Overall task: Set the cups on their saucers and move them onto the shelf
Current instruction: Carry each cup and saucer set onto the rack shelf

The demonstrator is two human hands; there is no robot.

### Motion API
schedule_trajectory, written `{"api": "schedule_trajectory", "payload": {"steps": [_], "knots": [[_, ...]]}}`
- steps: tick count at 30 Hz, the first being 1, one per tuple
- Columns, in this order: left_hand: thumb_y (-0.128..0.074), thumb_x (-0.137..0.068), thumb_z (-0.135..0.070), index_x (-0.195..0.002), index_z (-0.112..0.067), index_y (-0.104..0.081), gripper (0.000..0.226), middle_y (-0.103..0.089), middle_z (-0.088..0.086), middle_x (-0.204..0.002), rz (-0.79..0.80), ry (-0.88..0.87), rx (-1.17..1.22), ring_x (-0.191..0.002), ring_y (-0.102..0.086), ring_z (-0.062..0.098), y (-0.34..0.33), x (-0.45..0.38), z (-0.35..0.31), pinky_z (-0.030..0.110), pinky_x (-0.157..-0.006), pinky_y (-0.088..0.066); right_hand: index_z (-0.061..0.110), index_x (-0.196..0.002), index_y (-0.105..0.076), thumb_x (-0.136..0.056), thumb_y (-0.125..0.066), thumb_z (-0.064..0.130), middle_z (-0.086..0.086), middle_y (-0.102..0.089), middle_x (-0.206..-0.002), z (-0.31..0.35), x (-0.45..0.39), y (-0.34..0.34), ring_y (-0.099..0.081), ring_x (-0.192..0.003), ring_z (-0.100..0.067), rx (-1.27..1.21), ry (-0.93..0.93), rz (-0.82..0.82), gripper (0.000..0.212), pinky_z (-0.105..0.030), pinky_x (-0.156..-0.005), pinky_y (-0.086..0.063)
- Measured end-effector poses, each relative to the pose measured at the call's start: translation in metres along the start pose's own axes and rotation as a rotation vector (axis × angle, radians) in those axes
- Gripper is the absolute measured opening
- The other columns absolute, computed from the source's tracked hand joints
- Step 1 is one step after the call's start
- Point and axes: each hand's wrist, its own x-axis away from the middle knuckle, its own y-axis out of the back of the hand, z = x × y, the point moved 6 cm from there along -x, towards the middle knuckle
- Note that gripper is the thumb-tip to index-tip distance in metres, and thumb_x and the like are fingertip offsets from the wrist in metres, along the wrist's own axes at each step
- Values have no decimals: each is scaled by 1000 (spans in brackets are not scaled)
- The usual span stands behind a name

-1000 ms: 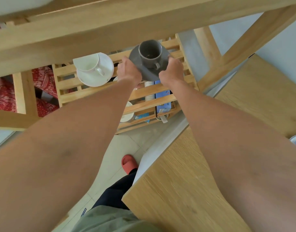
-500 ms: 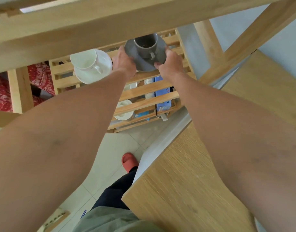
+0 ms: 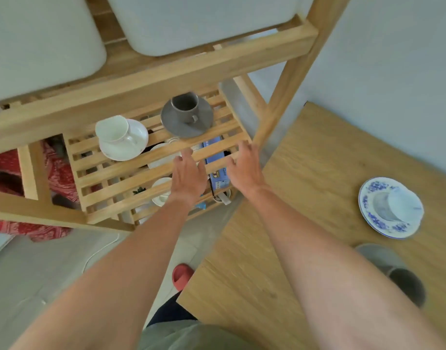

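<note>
A grey cup [image 3: 185, 107] stands on its grey saucer [image 3: 204, 120] on the slatted wooden shelf [image 3: 108, 170]. To its left on the same shelf a white cup [image 3: 113, 130] sits on a white saucer [image 3: 138, 145]. My left hand [image 3: 189, 175] and my right hand [image 3: 244, 168] hover open just in front of the shelf, below the grey set, holding nothing. On the wooden table [image 3: 305, 198] at the right a white cup [image 3: 403, 202] rests on a blue-patterned saucer [image 3: 370, 210]. A grey cup [image 3: 406, 286] on a grey saucer [image 3: 375, 253] lies blurred near my right forearm.
Two white bins [image 3: 40, 46] fill the tier above the cups. A lower tier holds white dishes [image 3: 161, 190] and a blue box [image 3: 216, 168]. The shelf's upright post [image 3: 287, 79] stands beside the table corner. A red slipper [image 3: 181, 275] is on the tiled floor.
Both hands have let go of the grey cup and saucer, which now rest on the shelf, and have drawn back toward me. The view has tilted, showing the table's right side.
</note>
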Motion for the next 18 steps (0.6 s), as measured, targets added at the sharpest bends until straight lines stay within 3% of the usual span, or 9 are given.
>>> {"api": "schedule_trajectory", "payload": {"steps": [5,11,18], "knots": [[-48,-103,-20,-137,-8,-44,37,-45,19,-137,62,-185,-51,-118,-52,36,-39,41,-51,42,-95,-41,9,-130,-51,-97,-53,16,-14,-49,-125,-29,39,59,-50,-119,-31,6,-10,-52,34,-42,-102,-42],[-47,-103,-14,-141,-10,-44,39,-48,19,-138,164,-377,-48,-127,-49,34,-93,87,-121,40,-98,-40,8,-137,-50,-94,-54,15,-15,-49,-135,-81,67,154,-48,-127,-36,58,-66,-186,43,-41,-103,-36],[-48,-101,-17,-139,-11,-44,39,-63,28,-112,302,-400,-6,-118,-53,35,-169,124,-172,41,-97,-43,10,-139,-47,-96,-52,15,-13,-42,-139,-180,105,241,-45,-129,-30,20,-212,-305,44,-36,-102,-36]]}}
